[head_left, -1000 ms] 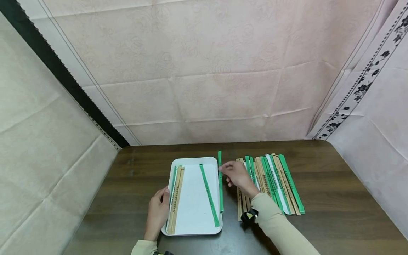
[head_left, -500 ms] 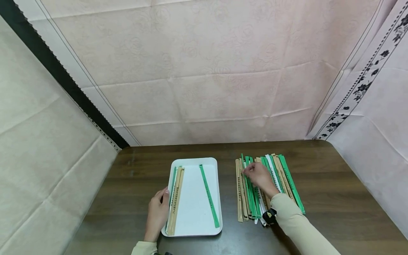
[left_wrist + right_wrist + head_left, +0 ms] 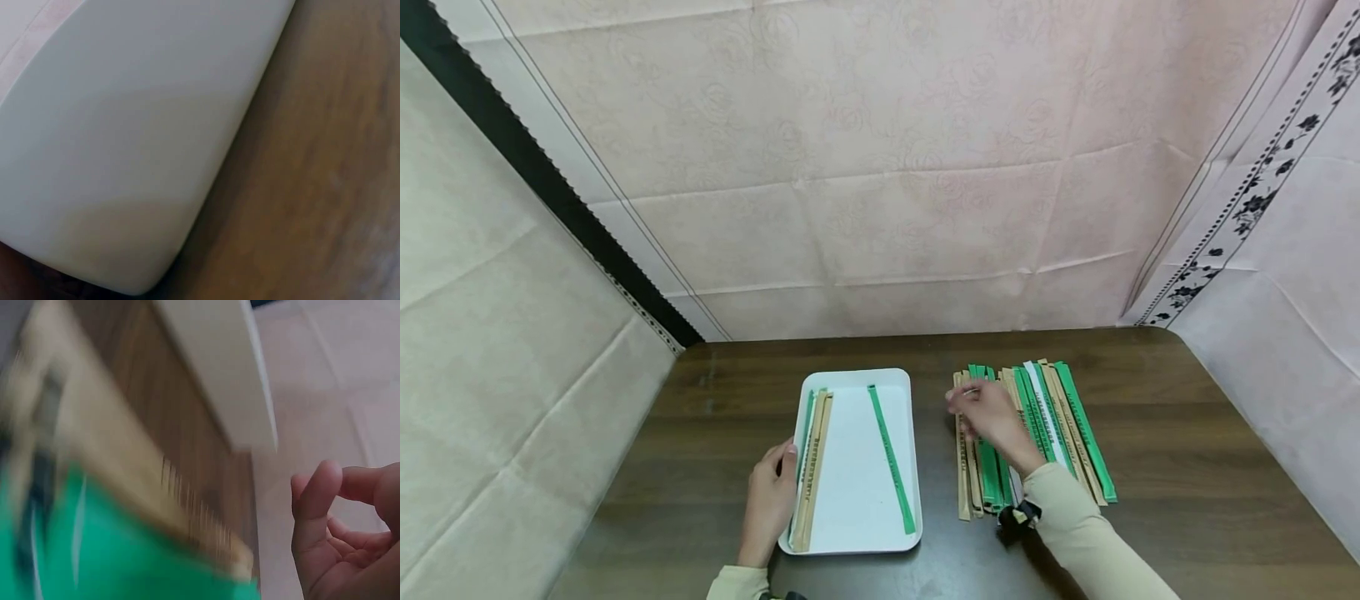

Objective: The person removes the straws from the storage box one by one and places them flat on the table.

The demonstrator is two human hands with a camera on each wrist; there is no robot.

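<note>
My left hand point(image 3: 771, 500) grips the left edge of a white tray point(image 3: 859, 483), thumb at the rim. On the tray, tan, white and green slim printed packets point(image 3: 811, 483) lie along the left side, and a lone green packet point(image 3: 891, 458) slants at the right. My right hand point(image 3: 996, 417) is over the left part of a row of similar packets point(image 3: 1090, 433). In the right wrist view, its thumb and index fingertip meet, the other fingers curl, and nothing shows between them. A tan packet point(image 3: 134, 450) and green packets point(image 3: 144, 556) blur past beside it.
The wooden table point(image 3: 700, 467) holds both tray and row, with a gap of bare wood between them. Pale cloth point(image 3: 880, 208) hangs behind, and more cloth rises at both sides. The left wrist view shows the tray's outer wall point(image 3: 156, 125) close up.
My right hand carried a green packet from the tray's right edge to the row and let it go there. It has since shifted slightly left. The left hand stays put.
</note>
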